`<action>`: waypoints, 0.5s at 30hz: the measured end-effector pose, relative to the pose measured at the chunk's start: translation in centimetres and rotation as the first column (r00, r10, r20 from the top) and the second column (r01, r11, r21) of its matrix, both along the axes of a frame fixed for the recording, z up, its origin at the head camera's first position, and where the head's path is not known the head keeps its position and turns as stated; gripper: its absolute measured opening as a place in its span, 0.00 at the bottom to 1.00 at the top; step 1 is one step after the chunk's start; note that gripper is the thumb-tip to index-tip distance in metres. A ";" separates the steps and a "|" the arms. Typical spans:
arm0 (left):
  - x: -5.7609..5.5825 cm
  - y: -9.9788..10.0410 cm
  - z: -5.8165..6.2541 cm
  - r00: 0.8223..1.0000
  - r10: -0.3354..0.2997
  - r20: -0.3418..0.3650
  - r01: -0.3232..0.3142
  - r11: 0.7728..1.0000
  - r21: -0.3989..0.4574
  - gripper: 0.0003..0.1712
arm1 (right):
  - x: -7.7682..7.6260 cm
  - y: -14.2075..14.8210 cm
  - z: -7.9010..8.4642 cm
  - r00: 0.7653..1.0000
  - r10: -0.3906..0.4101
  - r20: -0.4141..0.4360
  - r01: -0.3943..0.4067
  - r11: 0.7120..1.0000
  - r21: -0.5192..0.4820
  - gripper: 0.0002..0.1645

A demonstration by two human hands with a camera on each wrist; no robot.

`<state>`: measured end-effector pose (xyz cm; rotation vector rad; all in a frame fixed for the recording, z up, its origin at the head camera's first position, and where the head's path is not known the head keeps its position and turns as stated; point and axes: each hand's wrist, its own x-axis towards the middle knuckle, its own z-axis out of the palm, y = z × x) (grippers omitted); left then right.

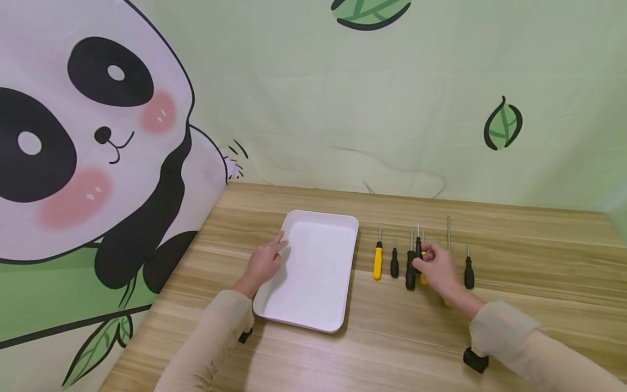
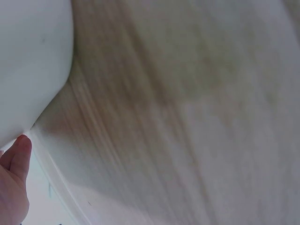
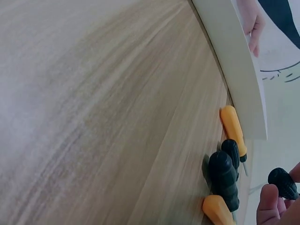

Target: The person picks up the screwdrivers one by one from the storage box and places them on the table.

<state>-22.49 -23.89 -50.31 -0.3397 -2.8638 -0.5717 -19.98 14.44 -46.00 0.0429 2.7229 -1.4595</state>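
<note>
My right hand pinches a screwdriver with a black handle between thumb and fingers, its shaft pointing away from me. In the right wrist view its black handle end shows above the table. Close by lie a thick black screwdriver, a small black one and a yellow one. Another yellow screwdriver is partly covered by my hand. My left hand touches the left rim of a white tray, fingers fairly straight. In the left wrist view one fingertip meets the tray's edge.
To the right of my right hand lies a black screwdriver. A long shaft sticks out beyond the hand, its handle mostly hidden. The wooden table ends at a panda-printed backdrop behind and to the left.
</note>
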 end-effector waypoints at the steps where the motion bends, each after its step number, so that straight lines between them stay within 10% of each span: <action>1: 0.0 0.0 -0.1 1.000 -0.002 -0.004 0.002 1.000 -0.001 0.24 | 0.0 0.2 0.0 1.000 -0.001 0.002 0.001 1.000 0.004 0.23; 15: 0.0 0.0 -0.1 1.000 -0.004 -0.021 0.004 1.000 0.003 0.24 | -0.1 3.1 -0.5 0.997 -0.074 -0.013 0.074 0.997 -0.003 0.24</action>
